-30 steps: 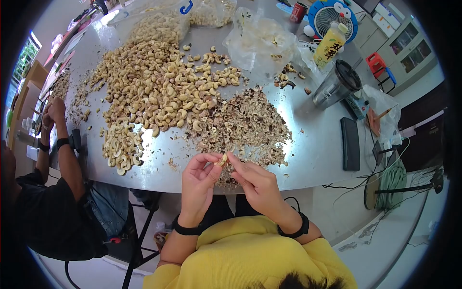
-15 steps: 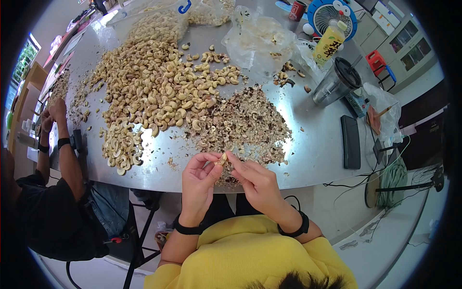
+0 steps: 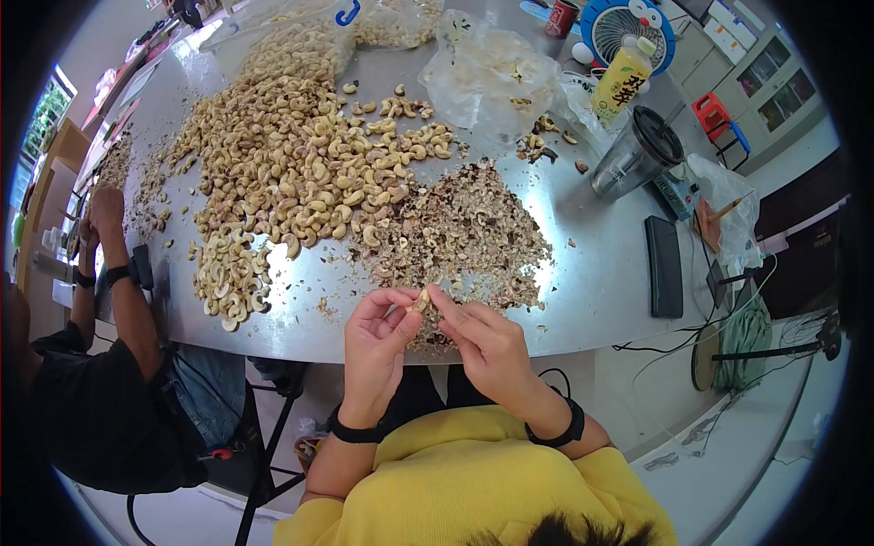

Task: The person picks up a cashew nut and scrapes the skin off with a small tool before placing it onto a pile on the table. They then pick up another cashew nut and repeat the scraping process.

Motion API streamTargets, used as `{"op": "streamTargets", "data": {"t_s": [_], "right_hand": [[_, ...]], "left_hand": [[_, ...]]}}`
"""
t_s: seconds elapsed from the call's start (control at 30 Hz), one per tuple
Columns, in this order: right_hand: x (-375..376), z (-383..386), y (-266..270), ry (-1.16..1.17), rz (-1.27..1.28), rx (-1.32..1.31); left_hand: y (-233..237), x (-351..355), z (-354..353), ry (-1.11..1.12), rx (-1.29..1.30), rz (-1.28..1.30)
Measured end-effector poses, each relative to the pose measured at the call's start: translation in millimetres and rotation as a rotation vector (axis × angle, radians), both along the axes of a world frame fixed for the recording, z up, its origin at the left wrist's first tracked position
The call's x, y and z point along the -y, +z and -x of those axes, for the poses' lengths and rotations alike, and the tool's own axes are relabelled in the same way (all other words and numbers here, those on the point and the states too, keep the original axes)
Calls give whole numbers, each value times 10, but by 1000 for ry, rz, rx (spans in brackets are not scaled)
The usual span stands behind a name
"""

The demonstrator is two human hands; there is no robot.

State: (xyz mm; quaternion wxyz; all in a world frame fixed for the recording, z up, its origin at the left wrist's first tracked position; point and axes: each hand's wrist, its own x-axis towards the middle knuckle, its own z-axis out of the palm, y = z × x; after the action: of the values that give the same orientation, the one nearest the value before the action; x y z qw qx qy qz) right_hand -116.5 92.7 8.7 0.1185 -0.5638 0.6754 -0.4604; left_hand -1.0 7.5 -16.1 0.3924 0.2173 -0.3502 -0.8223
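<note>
Between the fingertips of my left hand is a pale cashew nut, pinched by thumb and forefinger. My right hand meets it from the other side, its fingers curled and its fingertips at the nut; its thumb is partly hidden. Both hands are above the table's near edge. Just beyond them is a heap of brown skin flakes and broken bits. A large pile of cashew nuts spreads to the left and back, with a smaller group of paler cashews at its near left end.
A lidded tumbler, a yellow bottle, a fan and a black phone-like slab stand or lie on the right of the metal table. Plastic bags lie behind. At left, a co-worker's hands work over small bits.
My hands and the cashew nut stay almost exactly where they were. At the left, the co-worker's hands have shifted slightly.
</note>
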Motion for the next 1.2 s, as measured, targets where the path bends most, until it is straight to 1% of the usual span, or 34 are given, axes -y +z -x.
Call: {"op": "streamTargets", "data": {"t_s": [0.2, 0.3, 0.4, 0.5, 0.6, 0.7, 0.8, 1.0, 1.2], "right_hand": [[-11, -9, 3, -18, -11, -28], [-15, -16, -6, -37, -14, -69], [-29, -11, 20, -59, -69, -139], [-24, 3, -2, -43, -32, -51], [-32, 43, 39, -20, -82, 182], [-40, 68, 49, 14, -113, 256], [-31, 67, 15, 40, -49, 220], [-46, 57, 54, 64, -95, 227], [-51, 65, 55, 58, -80, 226]], "left_hand": [[5, -5, 3, -3, -13, -16], [22, -8, 4, -11, -19, -23], [14, -7, -1, -12, -26, -23], [8, 0, -5, -24, -26, -19], [-1, -7, -7, -10, -8, -23], [28, -14, -14, -3, 0, 8], [42, -12, -5, 6, 11, 50], [45, -18, 11, 43, 28, 123], [60, -18, 2, 44, 45, 85]]}}
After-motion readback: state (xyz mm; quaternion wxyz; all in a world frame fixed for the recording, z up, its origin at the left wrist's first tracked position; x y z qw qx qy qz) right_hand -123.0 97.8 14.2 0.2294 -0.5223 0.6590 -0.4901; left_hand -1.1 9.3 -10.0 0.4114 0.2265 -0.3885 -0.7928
